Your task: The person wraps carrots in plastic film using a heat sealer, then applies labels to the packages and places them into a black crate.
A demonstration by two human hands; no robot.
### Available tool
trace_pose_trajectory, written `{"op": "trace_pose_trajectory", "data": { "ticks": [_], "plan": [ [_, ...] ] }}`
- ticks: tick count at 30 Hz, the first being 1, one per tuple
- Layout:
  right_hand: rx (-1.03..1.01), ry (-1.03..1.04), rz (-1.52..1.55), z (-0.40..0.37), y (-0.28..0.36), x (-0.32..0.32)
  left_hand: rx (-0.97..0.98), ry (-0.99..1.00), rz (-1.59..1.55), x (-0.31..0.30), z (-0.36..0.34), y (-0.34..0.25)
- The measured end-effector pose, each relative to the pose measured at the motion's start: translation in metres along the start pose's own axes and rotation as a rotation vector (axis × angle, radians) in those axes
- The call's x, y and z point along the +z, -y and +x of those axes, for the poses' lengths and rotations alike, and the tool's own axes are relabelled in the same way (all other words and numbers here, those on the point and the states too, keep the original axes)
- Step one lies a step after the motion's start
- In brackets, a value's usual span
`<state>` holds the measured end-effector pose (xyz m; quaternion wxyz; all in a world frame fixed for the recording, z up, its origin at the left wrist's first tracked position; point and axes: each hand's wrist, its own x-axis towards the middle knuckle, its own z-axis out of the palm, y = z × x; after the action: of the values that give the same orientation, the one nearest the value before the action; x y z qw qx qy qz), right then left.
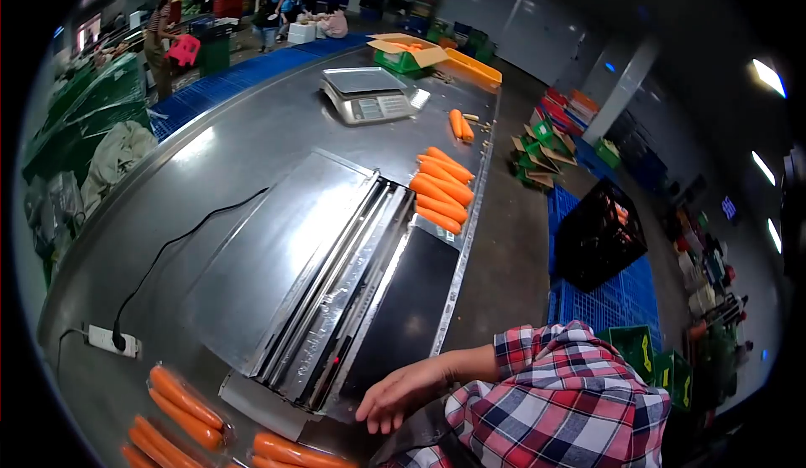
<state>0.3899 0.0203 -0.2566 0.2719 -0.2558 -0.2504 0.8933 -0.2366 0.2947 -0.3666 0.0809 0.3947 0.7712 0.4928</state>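
My right hand [407, 397], in a red, white and blue plaid sleeve [571, 367], hangs with loosely bent fingers near the lower end of a metal wrapping machine [327, 300]. Nothing is in it. My left hand is out of view. Bagged carrots [185, 407] in clear film lie at the bottom left, and another bundle [294, 451] is cut off by the bottom edge. Loose carrots [441, 187] form a row at the machine's far end. Beyond them are a couple more carrots [460, 125]. A small red light glows on the machine.
A digital scale [365, 99] and a green crate [399, 58] with carrots stand farther up the steel table. A cable runs to a white power strip [113, 340]. Right of the table is a black crate [600, 233] on blue pallets. Several people are in the background.
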Motion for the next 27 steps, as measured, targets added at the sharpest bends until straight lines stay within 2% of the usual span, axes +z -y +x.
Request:
{"op": "trace_pose_trajectory", "data": {
  "ticks": [4,8,11,13,16,20,22,23,24,27],
  "plan": [
    [-0.040,-0.094,-0.058,-0.037,-0.007,-0.014,0.205,-0.006,-0.097,0.009,-0.058,-0.078],
    [-0.164,-0.192,-0.076,-0.099,-0.003,-0.043,0.357,0.222,-0.337,0.039,-0.123,-0.171],
    [-0.229,-0.579,-0.089,-0.155,0.002,-0.082,0.404,0.623,-0.574,0.079,-0.173,-0.229],
    [-0.274,-0.926,-0.194,-0.198,0.011,-0.122,0.257,1.020,-0.604,0.084,-0.233,-0.301],
    [-0.373,-1.326,-0.482,-0.268,0.032,-0.206,0.458,1.162,-0.514,0.104,-0.297,-0.374],
    [-0.534,-1.834,-1.063,-0.351,0.090,-0.318,0.469,1.363,-0.427,0.140,-0.369,-0.445],
    [-0.521,-2.012,-1.361,-0.383,0.124,-0.375,0.485,1.414,-0.302,0.163,-0.409,-0.485],
    [-0.460,-2.016,-1.450,-0.395,0.137,-0.397,0.461,1.440,-0.261,0.181,-0.429,-0.500],
    [-0.299,-1.993,-1.610,-0.405,0.151,-0.415,0.436,1.466,-0.213,0.197,-0.446,-0.516],
    [0.402,-1.732,-1.710,-0.416,0.180,-0.452,0.371,1.625,-0.053,0.258,-0.505,-0.569]
  ]
}}
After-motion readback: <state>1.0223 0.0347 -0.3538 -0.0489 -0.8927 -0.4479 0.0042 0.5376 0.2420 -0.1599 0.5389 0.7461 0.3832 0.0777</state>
